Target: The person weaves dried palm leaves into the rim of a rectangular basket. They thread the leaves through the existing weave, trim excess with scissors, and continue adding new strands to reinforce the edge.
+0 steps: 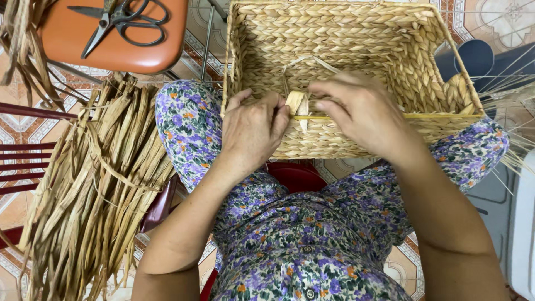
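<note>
A basket (pixel 356 67) was borne on the lap (pixel 184 128); scissors (pixel 120 19) were laid on an orange stool (pixel 67 39); reeds (pixel 95 189) were heaped alongside.

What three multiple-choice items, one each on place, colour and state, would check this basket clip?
1. Where do the scissors lie?
A. on the orange stool
B. inside the basket
C. on the floor tiles

2. What colour is the rod along the near rim of the basket?
A. red
B. yellow
C. black

3. How do the left hand and right hand stand?
A. both resting flat on the lap
B. one lifting the scissors
C. both pinching a reed strip at the rim

Answers: 1 A, they rest on the stool seat; 2 B, the rod shows yellow; 3 C, fingers of both close on the strip.
</note>
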Demonstrator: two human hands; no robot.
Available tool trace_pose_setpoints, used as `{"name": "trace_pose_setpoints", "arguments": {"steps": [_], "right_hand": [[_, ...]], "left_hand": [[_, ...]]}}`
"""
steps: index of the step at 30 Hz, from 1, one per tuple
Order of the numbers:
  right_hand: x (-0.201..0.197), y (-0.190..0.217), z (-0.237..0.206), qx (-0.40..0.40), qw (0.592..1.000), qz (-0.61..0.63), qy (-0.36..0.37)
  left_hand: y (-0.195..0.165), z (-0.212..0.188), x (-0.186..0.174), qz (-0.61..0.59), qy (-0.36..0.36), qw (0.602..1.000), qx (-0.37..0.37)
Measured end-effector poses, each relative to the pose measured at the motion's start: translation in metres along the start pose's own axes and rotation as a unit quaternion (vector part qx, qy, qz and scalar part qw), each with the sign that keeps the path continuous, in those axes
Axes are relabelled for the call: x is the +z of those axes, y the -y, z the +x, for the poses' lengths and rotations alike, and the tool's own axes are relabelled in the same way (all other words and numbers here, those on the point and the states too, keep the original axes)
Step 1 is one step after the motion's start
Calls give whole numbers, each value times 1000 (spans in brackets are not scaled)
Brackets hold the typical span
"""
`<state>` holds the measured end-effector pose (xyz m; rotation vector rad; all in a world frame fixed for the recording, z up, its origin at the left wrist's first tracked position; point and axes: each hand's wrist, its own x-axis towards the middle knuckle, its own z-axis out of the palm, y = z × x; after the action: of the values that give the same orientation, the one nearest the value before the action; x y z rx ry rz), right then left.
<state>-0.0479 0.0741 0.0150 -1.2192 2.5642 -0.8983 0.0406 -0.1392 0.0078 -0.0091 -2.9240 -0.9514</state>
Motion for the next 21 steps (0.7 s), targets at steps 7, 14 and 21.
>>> {"name": "trace_pose_setpoints", "arguments": {"steps": [7, 14, 21], "right_hand": [[37, 15, -28, -124, 975, -116, -143], [63, 3, -48, -195, 960, 42, -196], [64, -13, -74, -92, 931, 302, -181]], "left_hand": [[0, 10, -6, 5, 56, 998, -17], [-1, 4, -4, 25, -6, 999, 35], [16, -15, -6, -77, -53, 980, 177]]}}
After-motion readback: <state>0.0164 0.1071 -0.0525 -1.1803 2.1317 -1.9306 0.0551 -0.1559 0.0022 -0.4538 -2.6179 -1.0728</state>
